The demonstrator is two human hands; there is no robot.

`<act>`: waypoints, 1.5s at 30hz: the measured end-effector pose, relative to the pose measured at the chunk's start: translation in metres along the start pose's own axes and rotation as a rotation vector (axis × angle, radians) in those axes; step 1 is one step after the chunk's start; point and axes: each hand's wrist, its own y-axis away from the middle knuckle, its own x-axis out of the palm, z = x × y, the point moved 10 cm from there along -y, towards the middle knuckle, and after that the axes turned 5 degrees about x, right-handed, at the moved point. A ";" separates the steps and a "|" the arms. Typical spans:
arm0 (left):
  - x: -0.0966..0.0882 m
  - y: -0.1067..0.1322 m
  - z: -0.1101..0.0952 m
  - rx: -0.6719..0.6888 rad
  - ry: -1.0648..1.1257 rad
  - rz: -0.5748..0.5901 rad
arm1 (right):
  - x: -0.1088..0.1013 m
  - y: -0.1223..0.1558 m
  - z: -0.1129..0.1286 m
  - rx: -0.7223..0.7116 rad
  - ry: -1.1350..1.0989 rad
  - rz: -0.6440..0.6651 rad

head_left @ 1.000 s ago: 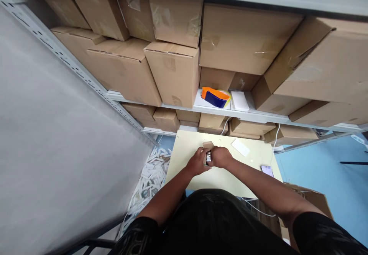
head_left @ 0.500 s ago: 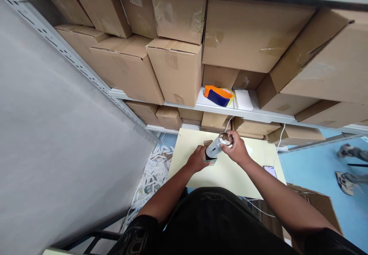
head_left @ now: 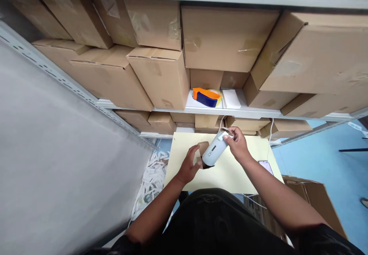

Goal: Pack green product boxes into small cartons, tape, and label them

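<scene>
Bench (head_left: pixel 230 180): small carton (head_left: pixel 203 147) left of centre, cylinder (head_left: pixel 214 151) tilted at its mouth, upper end leaning toward far edge. Left hand (head_left: pixel 189 165) beside carton, left side; right hand (head_left: pixel 237 144) at cylinder's upper end. Phone (head_left: pixel 266 166) near right edge. Shelf rack (head_left: pixel 258 113) behind far edge: tape dispenser (head_left: pixel 206 97) near front edge of shelf above bench, flat box (head_left: pixel 231 99) just right of it, stacked cartons (head_left: pixel 159 78) both sides. Floor: strips (head_left: pixel 152 176) off left edge, open carton (head_left: pixel 319 199) off near right corner.

Head-worn view, facing forward and down (wide), table (head_left: pixel 230 175) near
</scene>
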 end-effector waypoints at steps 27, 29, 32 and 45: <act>0.096 0.001 -0.101 -0.361 0.831 -0.151 | 0.007 0.041 0.018 0.244 -0.626 0.422; 0.095 0.006 -0.102 -0.372 0.826 -0.168 | 0.016 0.050 0.020 0.253 -0.643 0.501; 0.105 0.017 -0.099 -0.435 0.923 -0.092 | 0.027 0.064 0.022 0.274 -0.659 0.627; 0.073 0.042 -0.088 -0.392 0.880 -0.041 | 0.039 0.091 0.025 0.198 -0.545 0.363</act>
